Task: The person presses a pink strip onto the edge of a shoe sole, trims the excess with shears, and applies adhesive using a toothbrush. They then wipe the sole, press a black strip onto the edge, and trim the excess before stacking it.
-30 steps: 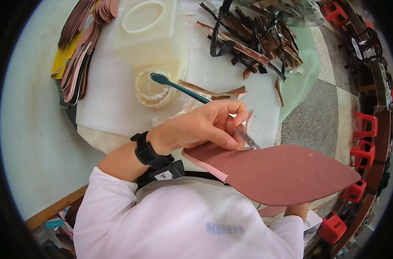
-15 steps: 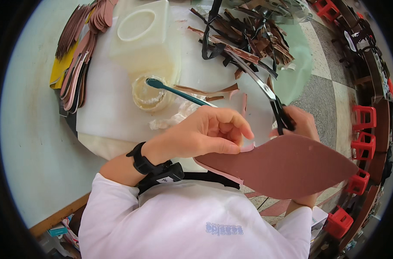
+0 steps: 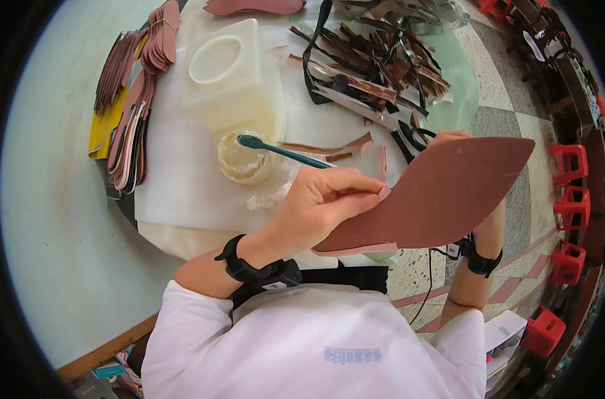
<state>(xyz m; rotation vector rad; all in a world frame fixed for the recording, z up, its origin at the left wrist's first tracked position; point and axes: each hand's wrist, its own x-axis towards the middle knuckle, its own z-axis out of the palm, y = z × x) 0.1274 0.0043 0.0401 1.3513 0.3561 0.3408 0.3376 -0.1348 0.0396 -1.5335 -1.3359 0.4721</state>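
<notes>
Reddish-brown sole piece held up at a slant, left hand pinching at its far edge

A pink band lines the near edge of the sole piece; on its far side, left thumb and fingertips close on a pink strip; the right hand is mostly hidden behind the sole piece, fingers showing past its far edge, and I cannot tell what it grips; just beyond those fingers are black-handled scissors; beyond the sole piece, leftward, a green brush rests in a round pot, with bundled soles farther left, then a cloudy container; straight beyond, heaped dark scraps
</notes>
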